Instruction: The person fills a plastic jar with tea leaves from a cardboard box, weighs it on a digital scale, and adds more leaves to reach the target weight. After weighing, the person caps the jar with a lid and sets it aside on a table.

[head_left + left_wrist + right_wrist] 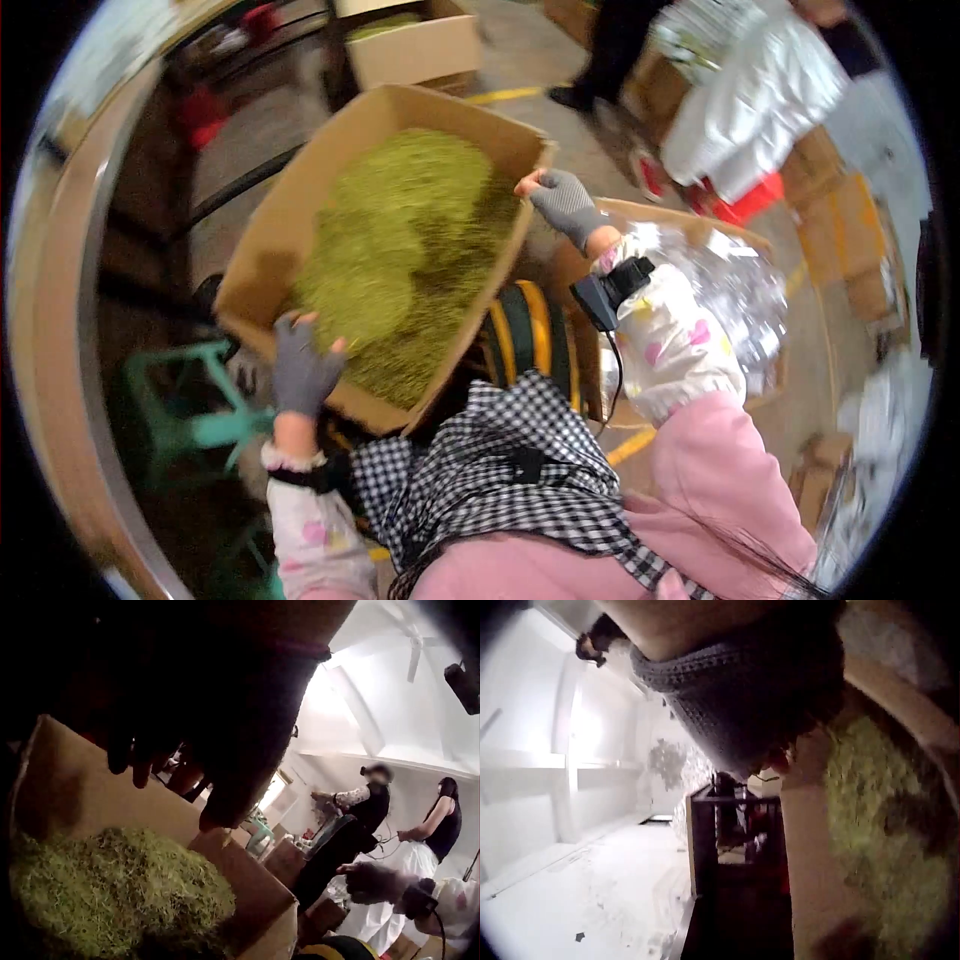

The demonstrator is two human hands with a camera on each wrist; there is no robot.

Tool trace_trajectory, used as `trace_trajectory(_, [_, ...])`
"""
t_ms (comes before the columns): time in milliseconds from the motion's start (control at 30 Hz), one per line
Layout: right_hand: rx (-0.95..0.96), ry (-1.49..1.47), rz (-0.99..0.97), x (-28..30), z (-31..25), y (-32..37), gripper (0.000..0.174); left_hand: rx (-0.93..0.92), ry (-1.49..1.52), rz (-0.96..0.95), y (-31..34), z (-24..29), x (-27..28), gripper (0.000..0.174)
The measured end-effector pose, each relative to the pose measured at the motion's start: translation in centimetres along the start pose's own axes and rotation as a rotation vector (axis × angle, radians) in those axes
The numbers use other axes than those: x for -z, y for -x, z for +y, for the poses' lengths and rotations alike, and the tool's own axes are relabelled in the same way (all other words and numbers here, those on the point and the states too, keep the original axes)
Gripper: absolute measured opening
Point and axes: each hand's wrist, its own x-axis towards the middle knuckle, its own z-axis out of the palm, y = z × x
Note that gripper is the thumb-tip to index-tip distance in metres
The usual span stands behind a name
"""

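A large cardboard box [285, 235] in front of the person holds a heap of green, stringy, moss-like material [390, 230], which the left wrist view shows close up. My left hand [308, 370], in a grey fingerless glove, reaches over the near left wall of the box; its dark, separate fingers [142, 774] point down above the heap. My right hand [565, 205], gloved alike, overlaps the right rim near the far corner in the head view. Seen from the left wrist, the right hand [371, 881] is beyond the box corner, its fingers loosely bent.
To the right stands a box of clear plastic pieces [740, 290]. A green stool [200, 400] is at the left, and a striped yellow and dark thing [530, 330] lies under the box's right side. Another carton [415, 55] sits behind. Two people [367, 802] work nearby by silvery sheeting [755, 105].
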Motion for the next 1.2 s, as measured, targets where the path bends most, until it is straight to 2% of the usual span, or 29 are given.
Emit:
trace_trajectory(33, [-0.18, -0.026, 0.051, 3.8, 0.7, 1.0, 0.026, -0.046, 0.035, -0.016, 0.0, 0.5, 0.4, 0.054])
trace_trajectory(67, [-0.112, 0.074, 0.104, 7.4, 3.7, 1.6, 0.024, -0.091, 0.063, -0.055, -0.4, 0.2, -0.2, 0.054])
trace_trajectory(167, [-0.331, 0.405, 0.094, 15.3, 10.6, 6.0, 0.03, -0.03, 0.058, -0.121, -1.8, -1.7, -2.9, 0.054])
trace_trajectory(200, [-0.391, 0.595, 0.058, 16.1, 11.6, 7.4, 0.034, -0.045, 0.057, -0.128, -2.0, -2.4, -4.0, 0.054])
trace_trajectory(233, [-0.37, 0.589, 0.014, 16.3, 12.5, 9.6, 0.038, -0.056, 0.053, -0.131, -2.2, -2.8, -5.0, 0.055])
trace_trajectory(267, [-0.427, 0.599, -0.021, 15.7, 12.8, 11.7, 0.043, -0.07, 0.054, -0.126, -2.4, -2.5, -5.4, 0.055])
trace_trajectory(300, [-0.357, 0.647, -0.104, 14.6, 14.9, 13.8, 0.053, -0.073, 0.084, -0.141, -2.4, -2.0, -5.7, 0.055])
trace_trajectory(333, [-0.528, 0.744, -0.357, 13.1, 8.7, 14.1, 0.066, -0.076, 0.115, -0.151, -2.5, -1.5, -5.8, 0.055])
trace_trajectory(400, [-0.361, 0.937, -0.43, 9.0, 12.2, 16.2, 0.074, -0.093, 0.104, -0.145, -2.3, -0.1, -6.1, 0.055])
trace_trajectory(433, [-0.38, 0.946, -0.509, 7.0, 12.9, 16.6, 0.07, -0.101, 0.1, -0.138, -2.4, 0.3, -6.1, 0.054])
trace_trajectory(467, [-0.177, 1.065, -0.518, 5.6, 12.9, 17.2, 0.06, -0.112, 0.103, -0.098, -2.4, 0.3, -6.1, 0.054])
trace_trajectory(500, [0.064, 1.121, -0.247, 3.2, 20.0, 18.2, 0.044, -0.187, 0.105, -0.071, -2.2, 0.0, -6.3, 0.054])
trace_trajectory(533, [-0.273, 0.923, -0.281, 4.0, 10.0, 17.3, 0.035, -0.266, 0.106, -0.041, -2.2, -0.4, -6.5, 0.054])
trace_trajectory(567, [-0.212, 1.015, -0.248, 3.0, 15.9, 17.3, 0.036, -0.279, 0.096, -0.02, -2.2, -0.5, -6.1, 0.055])
trace_trajectory(600, [-0.23, 0.893, -0.117, 2.4, 23.1, 16.9, 0.037, -0.293, 0.088, -0.004, -2.0, -0.7, -5.5, 0.056])
trace_trajectory(633, [-0.559, 0.85, -0.214, 4.6, 14.5, 15.7, 0.036, -0.253, 0.093, 0.005, -1.6, -0.9, -5.0, 0.056])
trace_trajectory(667, [-0.31, 1.023, -0.441, 7.0, 12.9, 15.6, 0.027, -0.212, 0.099, 0.006, -1.4, -1.1, -4.5, 0.057])
trace_trajectory(733, [-0.227, 0.991, -0.387, 10.8, 13.0, 13.9, 0.028, -0.172, 0.136, 0.0, -1.1, -1.8, -4.1, 0.059])
trace_trajectory(767, [-0.23, 0.877, -0.246, 13.1, 7.9, 13.7, 0.036, -0.109, 0.157, -0.046, -0.9, -2.0, -4.0, 0.061])
trace_trajectory(800, [-0.111, 0.956, -0.165, 15.0, 5.9, 13.2, 0.036, -0.108, 0.17, -0.042, -0.9, -1.4, -3.5, 0.061])
trace_trajectory(867, [-0.121, 0.594, 0.057, 16.0, 0.9, 12.1, 0.034, -0.111, 0.395, -0.091, -0.6, 0.6, -2.0, 0.063])
trace_trajectory(900, [-0.007, 0.58, 0.083, 15.4, -2.0, 11.2, 0.033, -0.18, 0.444, -0.095, -0.8, 1.2, -1.8, 0.069])
trace_trajectory(933, [0.149, 0.485, 0.107, 13.9, -3.2, 9.8, 0.033, -0.231, 0.486, -0.102, -1.2, 1.8, -1.6, 0.075])
trace_trajectory(1000, [0.257, 0.268, 0.043, 7.7, -8.5, 8.3, 0.03, -0.245, 0.627, -0.111, -1.3, 3.8, -0.5, 0.106])
trace_trajectory(1033, [0.272, 0.179, -0.117, 4.2, -10.3, 6.9, 0.026, -0.297, 0.618, -0.062, -1.4, 4.2, -0.1, 0.114])
trace_trajectory(1067, [0.357, 0.089, -0.18, -0.4, -11.1, 5.9, 0.024, -0.297, 0.675, -0.03, -1.7, 3.7, -0.5, 0.117])
trace_trajectory(1100, [0.237, -0.095, -0.371, -4.7, -12.7, 4.9, 0.024, -0.302, 0.729, 0.008, -1.8, 2.9, -0.9, 0.12])
trace_trajectory(1133, [0.513, -0.015, -0.344, -9.3, -12.9, 3.9, 0.025, -0.202, 0.813, -0.034, -1.4, 2.7, 0.4, 0.122])
trace_trajectory(1200, [0.506, -0.056, -0.455, -16.4, -15.3, 3.5, 0.024, -0.085, 0.878, -0.005, -1.2, 0.5, 0.9, 0.116])
